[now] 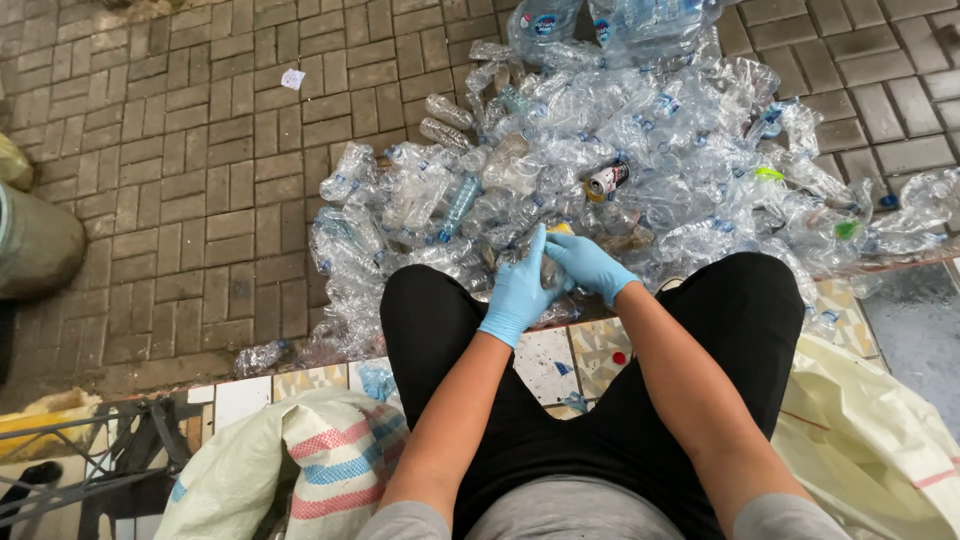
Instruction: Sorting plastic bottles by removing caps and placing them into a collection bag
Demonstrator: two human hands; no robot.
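Seated person, knees apart, black trousers w/ grey top at bottom edge; woven sacks lie either side: striped sack (300, 470) by the left leg, pale sack (870, 440) by the right, both within arm's reach of the hands.

Both hands meet between the knees, in blue gloves. Left hand (520, 290) is wrapped around a crushed clear bottle (549, 270), fingers curled closed on it. Right hand (588, 262) pinches at the bottle's top end near a bit of yellow, prob. the cap; fingers closed, exact grip can't be told. The two-handed hold steadies the bottle at the front edge of the heap.

Beyond: big heap of flattened clear plastic bottles (620, 160), one drinks can (606, 181) on top, a green cap (768, 173) to the right.

Surface: patterned tile step (545, 360) under the legs, then grey brick paving (190, 180), outdoors. Grey drum (35, 245) at far left.
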